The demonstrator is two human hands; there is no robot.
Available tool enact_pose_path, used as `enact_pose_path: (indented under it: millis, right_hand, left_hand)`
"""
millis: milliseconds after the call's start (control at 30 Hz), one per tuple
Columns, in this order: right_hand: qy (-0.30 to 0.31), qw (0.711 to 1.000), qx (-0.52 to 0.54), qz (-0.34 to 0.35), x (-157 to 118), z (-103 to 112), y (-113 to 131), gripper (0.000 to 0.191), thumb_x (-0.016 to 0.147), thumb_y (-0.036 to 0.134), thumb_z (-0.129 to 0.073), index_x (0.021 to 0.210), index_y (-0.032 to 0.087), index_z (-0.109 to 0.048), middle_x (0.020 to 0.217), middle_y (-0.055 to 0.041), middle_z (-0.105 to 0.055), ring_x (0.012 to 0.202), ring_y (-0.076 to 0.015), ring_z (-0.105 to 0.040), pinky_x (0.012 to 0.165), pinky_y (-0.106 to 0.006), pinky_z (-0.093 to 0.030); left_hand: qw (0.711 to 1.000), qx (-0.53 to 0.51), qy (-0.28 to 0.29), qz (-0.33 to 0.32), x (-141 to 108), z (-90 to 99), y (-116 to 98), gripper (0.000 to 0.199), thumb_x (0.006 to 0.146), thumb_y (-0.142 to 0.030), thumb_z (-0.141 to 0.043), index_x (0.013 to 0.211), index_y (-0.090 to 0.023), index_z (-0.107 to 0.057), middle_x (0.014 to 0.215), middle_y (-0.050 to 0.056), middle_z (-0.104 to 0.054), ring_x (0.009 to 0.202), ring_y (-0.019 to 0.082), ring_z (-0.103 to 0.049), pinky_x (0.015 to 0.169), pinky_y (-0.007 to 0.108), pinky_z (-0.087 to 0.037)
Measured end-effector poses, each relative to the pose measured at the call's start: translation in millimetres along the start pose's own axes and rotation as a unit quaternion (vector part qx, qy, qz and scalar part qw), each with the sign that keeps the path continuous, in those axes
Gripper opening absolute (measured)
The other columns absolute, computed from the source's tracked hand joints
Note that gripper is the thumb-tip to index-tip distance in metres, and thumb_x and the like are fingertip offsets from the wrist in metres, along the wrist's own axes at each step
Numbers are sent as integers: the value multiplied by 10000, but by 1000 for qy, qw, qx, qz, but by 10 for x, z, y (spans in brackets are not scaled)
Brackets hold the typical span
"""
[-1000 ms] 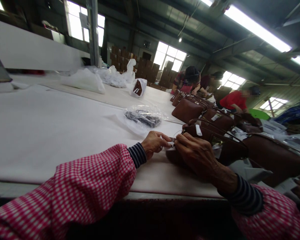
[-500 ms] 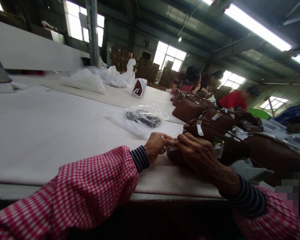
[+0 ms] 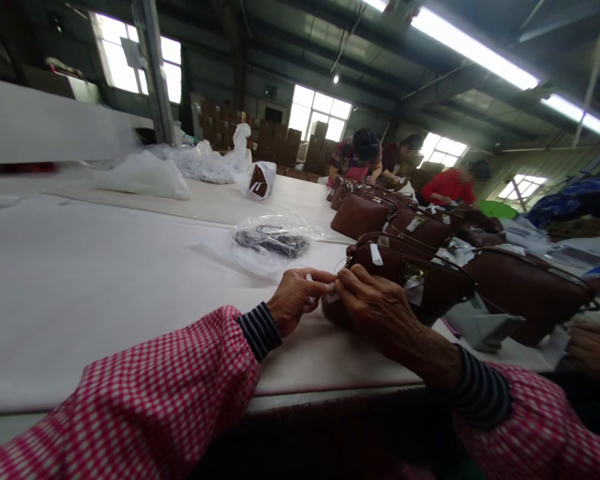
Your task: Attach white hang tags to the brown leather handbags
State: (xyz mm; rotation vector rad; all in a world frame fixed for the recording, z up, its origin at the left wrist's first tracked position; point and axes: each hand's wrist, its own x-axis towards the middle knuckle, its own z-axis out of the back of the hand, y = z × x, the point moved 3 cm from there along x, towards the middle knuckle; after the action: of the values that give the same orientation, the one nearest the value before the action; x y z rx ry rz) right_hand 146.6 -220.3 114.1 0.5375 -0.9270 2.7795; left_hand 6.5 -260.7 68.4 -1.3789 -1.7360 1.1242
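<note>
A brown leather handbag (image 3: 380,261) stands on the white table, with a white tag near its top and looped handles. At its left end my left hand (image 3: 300,295) is closed in a pinch, a bit of something white showing between the fingers. My right hand (image 3: 375,300) meets it there, thumb and fingers pressed together in front of the bag. What the fingertips hold is too small to name. A thin loop of thread or wire rises just above them.
Beyond my hands lies a clear plastic bag (image 3: 273,240) of dark cords. More brown handbags (image 3: 363,215) line the right side. A grey plastic holder (image 3: 487,327) sits right of my wrist. Another person's hand (image 3: 595,347) is at the right edge; several people work behind.
The view has shifted, so the scene sits further left. Both my hands remain together at the bag's end. Another person's hand now shows more clearly at the right edge.
</note>
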Motion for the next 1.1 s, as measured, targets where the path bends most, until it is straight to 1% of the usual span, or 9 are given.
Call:
enact_pose_path:
  millis: [167,233,333,467,600,733,933,1033,1100]
  right_hand:
    - [-3,1000,3,-13,-75,-4,12,153,918,58,-559,1004,110,-675,1004,-98,-640,930,-238,-522,665,-344,-403]
    - [-28,1000,10,-11,-147,15,13,211,944,89,-557,1126,98,-664,1059,-102,-660,958,-239,-528,712,-344,-420]
    - [-91,996,-3,-8,-289,32,6,327,955,111,-570,1280,93,-606,1163,-117,-674,992,-249,-538,781,-368,-424]
    - [-149,988,-32,10,-379,-12,7,242,929,111,-618,1169,112,-648,1159,-126,-692,1040,-283,-549,841,-423,-401]
    - [-167,985,-21,26,-295,-64,9,138,946,122,-603,1065,130,-674,1027,-98,-710,985,-250,-553,804,-397,-370]
    - [-167,985,-14,35,-225,-75,-10,144,964,90,-548,987,134,-683,931,-84,-701,884,-212,-525,731,-372,-327]
    - [-156,986,-20,53,-146,-51,0,154,962,78,-546,936,113,-693,911,-99,-683,869,-223,-491,708,-374,-292]
    - [-129,990,-23,54,-60,-21,5,158,958,88,-553,896,116,-695,872,-88,-663,854,-228,-469,715,-376,-283]
    - [-110,993,-21,38,-15,4,-7,178,959,96,-550,849,128,-687,840,-81,-644,838,-229,-454,719,-375,-282]
  left_hand:
    - [999,24,-21,-11,5,-9,25,340,564,-205,-835,872,-93,-742,623,-34,-559,465,14,-357,460,201,-183]
    - [999,32,-34,-17,10,-13,27,336,579,-207,-820,879,-84,-734,582,-44,-539,449,18,-349,455,204,-187]
    - [998,28,-53,-11,16,-18,27,329,580,-177,-796,885,-76,-723,548,-51,-527,432,23,-349,445,206,-182]
    - [998,12,-61,9,23,-31,29,270,561,-132,-775,819,-79,-717,529,-49,-527,404,16,-319,432,215,-152]
    - [998,-3,-59,13,28,-35,21,220,541,-104,-768,754,-88,-716,526,-36,-546,398,19,-333,428,217,-140]
    - [998,-4,-63,15,26,-33,9,189,527,-81,-746,712,-91,-709,497,-41,-538,384,16,-320,424,218,-129]
    - [997,22,-79,-10,6,-36,5,155,535,-77,-733,681,-119,-702,452,-77,-493,387,24,-319,428,220,-181]
    - [993,59,-87,-45,13,-20,16,118,562,-99,-729,672,-134,-704,457,-82,-486,425,38,-344,460,219,-239]
    - [989,92,-79,-89,32,-8,22,97,588,-110,-713,680,-137,-721,512,-59,-544,490,58,-409,511,224,-308]
